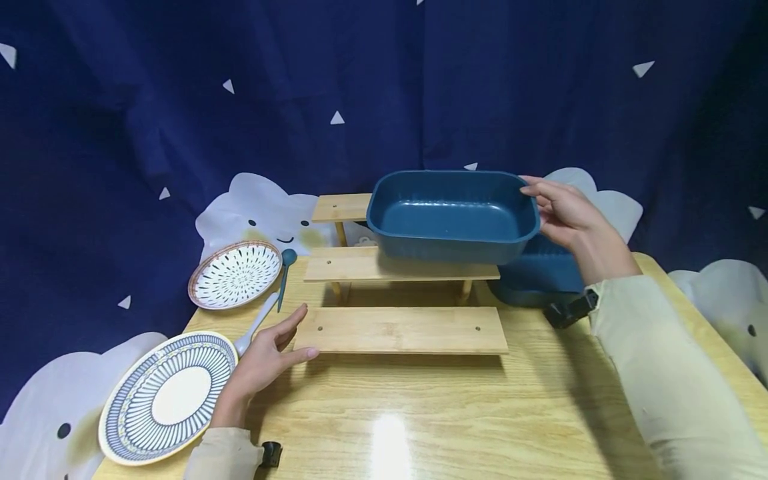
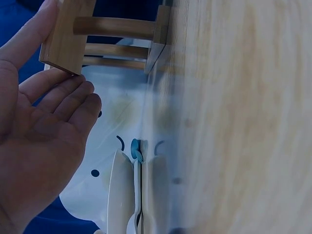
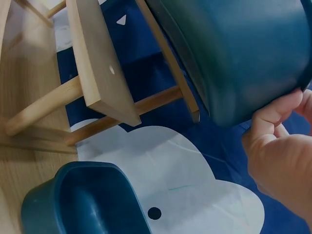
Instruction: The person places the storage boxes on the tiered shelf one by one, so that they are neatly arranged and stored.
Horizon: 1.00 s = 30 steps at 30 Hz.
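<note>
- Cream right sleeve (image 1: 672,380) fills the lower right of the head view, leading up to a right hand (image 1: 567,210) that pinches a blue bin (image 1: 450,217) by the rim at its right end.
- Blue bin, hollow side up, stands above center in that view, over the top level of a wooden rack (image 1: 408,273); whether its base touches the board or hangs just above it is unclear.
- Left hand (image 1: 264,363), lower left of center, spreads thumb and fingers at the left end of the bottom shelf (image 1: 402,330) without wrapping round it, apparently to steady the rack.
- Step in hand looks like seating the bin on the top level. With its right end jutting beyond the boards, the next move seems to call for a shift leftward, kept level, before the fingers let go.
- Right-wrist view shows the bin's outer wall and, at lower left, into a second blue bin (image 3: 92,204), partly hidden by the forearm in the head view.
- Patterns on the oval plate (image 1: 180,395) and smaller dish (image 1: 240,275), at left, show only in the head view; the left-wrist view shows fingertips at the shelf's end, and no bin.
</note>
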### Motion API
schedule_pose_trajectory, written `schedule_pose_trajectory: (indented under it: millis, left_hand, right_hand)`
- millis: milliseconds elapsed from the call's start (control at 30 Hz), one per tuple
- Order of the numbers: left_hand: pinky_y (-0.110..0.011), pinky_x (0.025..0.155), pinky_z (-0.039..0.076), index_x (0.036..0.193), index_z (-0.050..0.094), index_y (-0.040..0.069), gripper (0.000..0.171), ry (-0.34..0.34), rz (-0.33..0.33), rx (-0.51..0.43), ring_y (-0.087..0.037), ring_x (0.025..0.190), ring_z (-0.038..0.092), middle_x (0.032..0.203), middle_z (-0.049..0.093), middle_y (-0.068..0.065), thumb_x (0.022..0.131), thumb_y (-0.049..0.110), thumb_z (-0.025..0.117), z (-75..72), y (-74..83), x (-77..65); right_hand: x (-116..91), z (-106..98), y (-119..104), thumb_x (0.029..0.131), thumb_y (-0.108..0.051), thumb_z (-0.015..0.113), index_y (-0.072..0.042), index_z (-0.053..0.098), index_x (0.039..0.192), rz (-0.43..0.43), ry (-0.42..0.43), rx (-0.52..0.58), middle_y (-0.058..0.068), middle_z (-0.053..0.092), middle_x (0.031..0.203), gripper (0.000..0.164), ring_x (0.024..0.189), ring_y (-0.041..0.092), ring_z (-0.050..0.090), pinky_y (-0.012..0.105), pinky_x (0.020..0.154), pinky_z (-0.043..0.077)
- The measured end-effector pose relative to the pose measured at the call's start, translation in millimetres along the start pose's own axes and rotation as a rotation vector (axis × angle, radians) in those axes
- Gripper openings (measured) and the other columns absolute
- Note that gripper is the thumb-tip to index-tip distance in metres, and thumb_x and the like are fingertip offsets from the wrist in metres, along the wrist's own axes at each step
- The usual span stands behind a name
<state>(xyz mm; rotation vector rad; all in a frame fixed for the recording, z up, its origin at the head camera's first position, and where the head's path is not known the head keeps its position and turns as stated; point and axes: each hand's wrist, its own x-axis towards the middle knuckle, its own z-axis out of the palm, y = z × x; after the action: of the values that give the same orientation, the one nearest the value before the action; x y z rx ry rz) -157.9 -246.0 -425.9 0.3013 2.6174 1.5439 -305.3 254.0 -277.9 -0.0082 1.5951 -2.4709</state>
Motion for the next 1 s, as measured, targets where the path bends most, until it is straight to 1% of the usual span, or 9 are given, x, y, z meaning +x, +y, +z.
schedule_pose_trajectory:
  millis: [167, 233, 333, 400, 467, 667, 867, 900, 1000]
  left_hand:
    - [-0.050, 0.118, 0.030, 0.159, 0.036, 0.013, 0.087, 0.001, -0.001, 0.008, -0.039, 0.145, 0.031, 0.163, 0.030, -0.009, 0.087, 0.035, 0.081, 1.0, 1.3, 0.7]
    - [-0.049, 0.117, 0.031, 0.159, 0.035, 0.013, 0.088, 0.001, -0.007, 0.013, -0.039, 0.145, 0.032, 0.163, 0.030, -0.008, 0.087, 0.036, 0.081, 1.1, 1.8, 0.9]
    - [-0.048, 0.117, 0.032, 0.159, 0.035, 0.014, 0.089, -0.002, -0.018, 0.018, -0.038, 0.145, 0.033, 0.163, 0.030, -0.007, 0.087, 0.038, 0.081, 1.6, 2.2, 1.6]
    - [-0.048, 0.117, 0.032, 0.159, 0.035, 0.015, 0.090, -0.002, -0.024, 0.021, -0.037, 0.145, 0.033, 0.164, 0.030, -0.006, 0.086, 0.039, 0.081, 2.0, 1.9, 2.3]
    - [-0.047, 0.117, 0.032, 0.159, 0.035, 0.016, 0.090, 0.001, -0.030, 0.020, -0.036, 0.145, 0.033, 0.163, 0.031, -0.005, 0.086, 0.039, 0.082, 2.2, 1.2, 2.7]
    - [-0.047, 0.117, 0.031, 0.158, 0.036, 0.008, 0.088, -0.004, 0.002, 0.007, -0.039, 0.144, 0.033, 0.163, 0.031, -0.010, 0.087, 0.033, 0.081, 2.6, -0.6, 1.4]
    - [-0.046, 0.117, 0.031, 0.157, 0.037, 0.007, 0.086, -0.005, 0.018, -0.010, -0.039, 0.144, 0.033, 0.162, 0.032, -0.011, 0.087, 0.030, 0.081, 4.1, 0.1, 0.3]
    - [-0.046, 0.117, 0.031, 0.157, 0.037, 0.007, 0.086, -0.005, 0.021, -0.007, -0.039, 0.144, 0.033, 0.162, 0.032, -0.011, 0.087, 0.030, 0.081, 4.4, 0.1, 0.5]
    - [-0.046, 0.117, 0.031, 0.157, 0.037, 0.007, 0.087, -0.006, 0.026, 0.000, -0.039, 0.145, 0.033, 0.162, 0.032, -0.012, 0.087, 0.031, 0.081, 4.9, -1.3, 1.7]
  right_hand:
    - [10.6, 7.0, -2.1, 0.098, -0.001, 0.064, -0.007, 0.051, 0.139, -0.009, 0.016, 0.006, 0.007, 0.070, 0.112, 0.044, 0.067, 0.011, 0.065, 0.021, 0.064, 0.060]
    - [14.6, 11.0, -2.1, 0.098, 0.001, 0.063, -0.008, 0.053, 0.135, -0.014, 0.027, 0.000, 0.005, 0.071, 0.102, 0.039, 0.061, 0.007, 0.059, 0.016, 0.058, 0.056]
    - [20.5, 16.8, -1.2, 0.098, 0.002, 0.062, -0.009, 0.054, 0.136, -0.013, 0.058, -0.017, 0.001, 0.067, 0.087, 0.040, 0.050, 0.006, 0.045, 0.014, 0.045, 0.041]
    - [23.9, 20.6, -0.6, 0.098, 0.001, 0.062, -0.010, 0.053, 0.140, -0.005, 0.087, -0.032, 0.000, 0.062, 0.081, 0.044, 0.047, 0.007, 0.037, 0.017, 0.040, 0.031]
    - [27.3, 23.9, 0.1, 0.098, -0.001, 0.064, -0.010, 0.052, 0.144, 0.001, 0.108, -0.052, 0.000, 0.060, 0.078, 0.049, 0.046, 0.008, 0.036, 0.017, 0.040, 0.029]
    - [35.8, 30.8, 1.9, 0.096, -0.005, 0.069, -0.012, 0.053, 0.148, 0.012, 0.153, -0.091, -0.001, 0.061, 0.078, 0.054, 0.046, 0.008, 0.036, 0.020, 0.041, 0.031]
    - [43.5, 37.0, 2.3, 0.092, -0.003, 0.073, -0.010, 0.066, 0.131, 0.015, 0.196, -0.041, 0.002, 0.069, 0.087, 0.040, 0.055, 0.008, 0.051, 0.019, 0.057, 0.055]
    - [44.8, 37.6, 2.3, 0.092, -0.003, 0.074, -0.010, 0.067, 0.128, 0.015, 0.203, -0.035, 0.003, 0.069, 0.088, 0.038, 0.057, 0.009, 0.054, 0.020, 0.060, 0.058]
    - [48.6, 38.6, 3.1, 0.092, -0.004, 0.074, -0.010, 0.068, 0.127, 0.018, 0.208, -0.032, 0.003, 0.068, 0.090, 0.036, 0.059, 0.009, 0.055, 0.020, 0.057, 0.056]
